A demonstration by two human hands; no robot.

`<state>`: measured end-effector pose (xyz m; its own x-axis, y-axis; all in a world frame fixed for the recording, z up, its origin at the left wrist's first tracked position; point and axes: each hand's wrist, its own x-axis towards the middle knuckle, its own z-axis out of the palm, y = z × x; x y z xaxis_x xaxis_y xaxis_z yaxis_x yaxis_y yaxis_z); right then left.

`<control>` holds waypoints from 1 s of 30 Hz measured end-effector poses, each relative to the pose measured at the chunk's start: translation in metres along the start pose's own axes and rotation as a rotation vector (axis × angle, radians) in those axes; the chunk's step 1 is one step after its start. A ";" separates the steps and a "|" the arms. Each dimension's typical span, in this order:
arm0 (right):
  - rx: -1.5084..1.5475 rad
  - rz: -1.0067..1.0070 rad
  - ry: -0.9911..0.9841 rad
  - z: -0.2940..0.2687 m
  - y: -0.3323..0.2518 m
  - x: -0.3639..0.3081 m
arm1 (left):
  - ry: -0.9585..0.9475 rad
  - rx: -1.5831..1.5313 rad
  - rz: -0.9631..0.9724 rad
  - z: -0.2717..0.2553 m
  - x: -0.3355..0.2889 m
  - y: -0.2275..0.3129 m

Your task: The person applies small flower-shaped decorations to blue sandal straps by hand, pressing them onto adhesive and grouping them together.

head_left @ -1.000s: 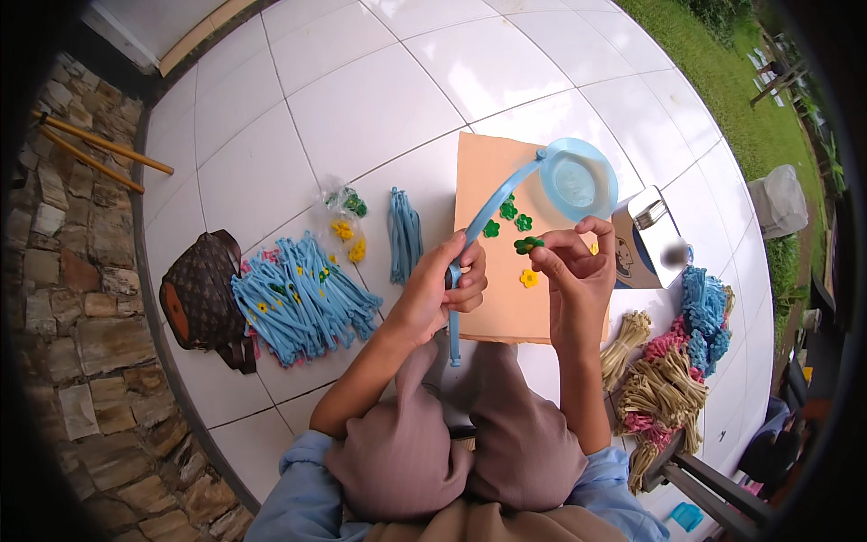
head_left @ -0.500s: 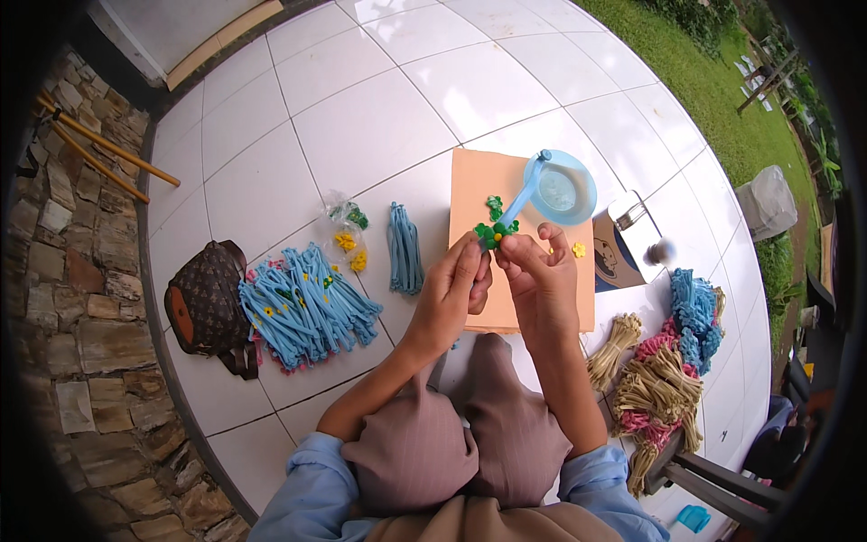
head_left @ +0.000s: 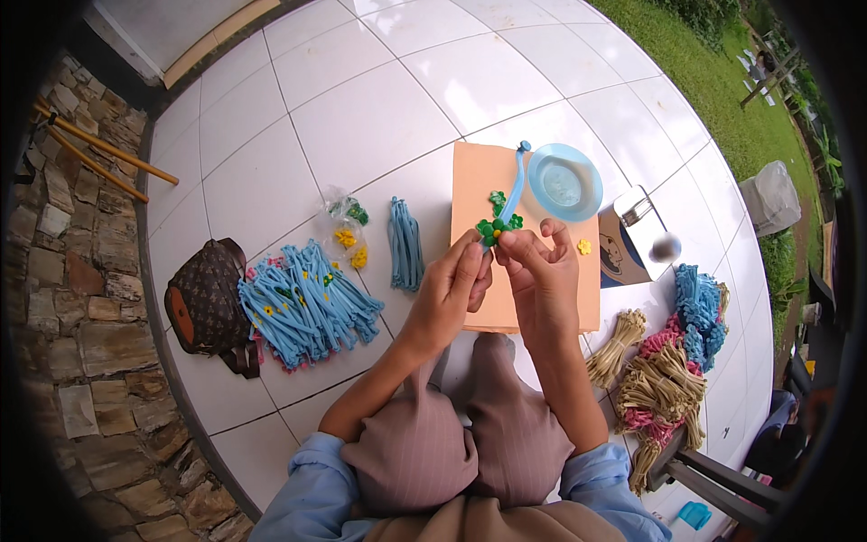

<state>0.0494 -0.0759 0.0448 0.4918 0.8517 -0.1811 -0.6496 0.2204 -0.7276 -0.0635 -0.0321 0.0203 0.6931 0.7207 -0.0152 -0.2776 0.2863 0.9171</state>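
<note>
Close together over a peach-coloured board (head_left: 564,303), my two hands work at a small green flower (head_left: 488,233) with a yellow centre. My left hand (head_left: 447,294) pinches its left side between thumb and fingers. From the right, my right hand (head_left: 545,285) has thumb and index finger closed at its edge, the other fingers curled loosely. A blue fabric strip (head_left: 517,185) extends away from the flower, its knotted end near the board's far edge. More green flowers (head_left: 497,200) lie just beyond my fingertips. A yellow flower (head_left: 584,246) rests right of my right hand.
A light-blue bowl (head_left: 596,185) stands at the board's far right, near a box (head_left: 623,253). Leftward are a blue strip bundle (head_left: 405,244), a bag of flowers (head_left: 341,212), a blue strip pile (head_left: 312,303) and a brown backpack (head_left: 206,298). Beige bundles (head_left: 659,388) lie right.
The blue strip's knotted end has swung left, away from the bowl. My hands keep their pinch on the green flower, and the view has shifted slightly.
</note>
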 end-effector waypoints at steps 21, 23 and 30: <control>-0.613 -0.424 -0.048 -0.001 0.015 0.004 | 0.044 0.027 -0.018 0.003 0.005 -0.020; -0.583 -0.452 -0.037 -0.001 0.015 0.007 | 0.010 -0.019 -0.047 0.003 0.006 -0.023; -0.479 -0.460 -0.016 0.000 0.014 0.007 | -0.007 -0.099 -0.052 0.012 0.005 -0.019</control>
<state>0.0440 -0.0667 0.0331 0.6467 0.7288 0.2253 -0.0440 0.3305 -0.9428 -0.0469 -0.0414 0.0070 0.7128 0.6989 -0.0582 -0.3053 0.3839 0.8714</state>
